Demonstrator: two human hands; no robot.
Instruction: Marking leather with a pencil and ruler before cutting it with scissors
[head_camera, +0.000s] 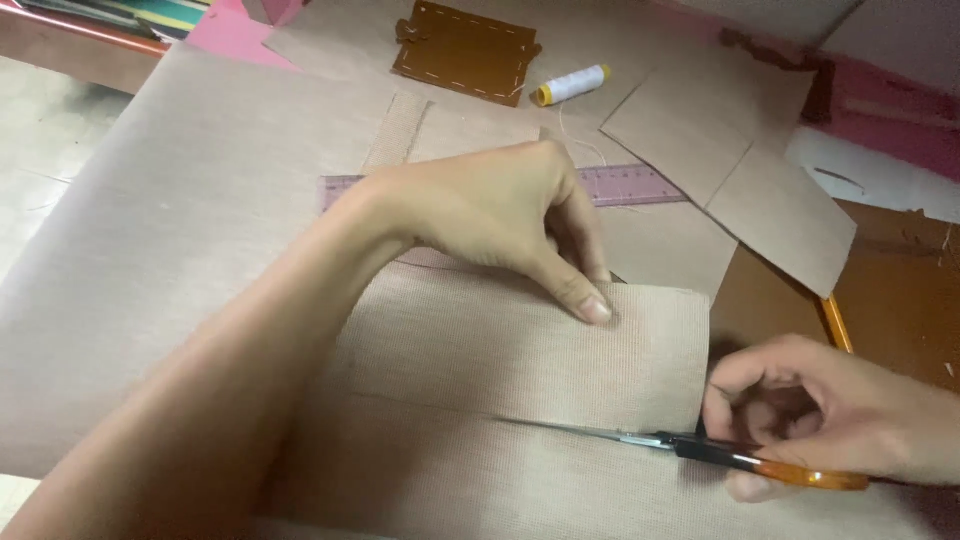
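The right hand (850, 420) is closed around orange-handled scissors (700, 450), blades cutting into the beige fabric (520, 350). The left hand (490, 215), fingers curled, pins that fabric just above the cut. If this pressure slackens, the fabric could shift and the cut wander.

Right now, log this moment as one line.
left hand: thumb pressing beige fabric piece | right hand: holding orange-handled scissors, blades in the fabric | purple ruler behind
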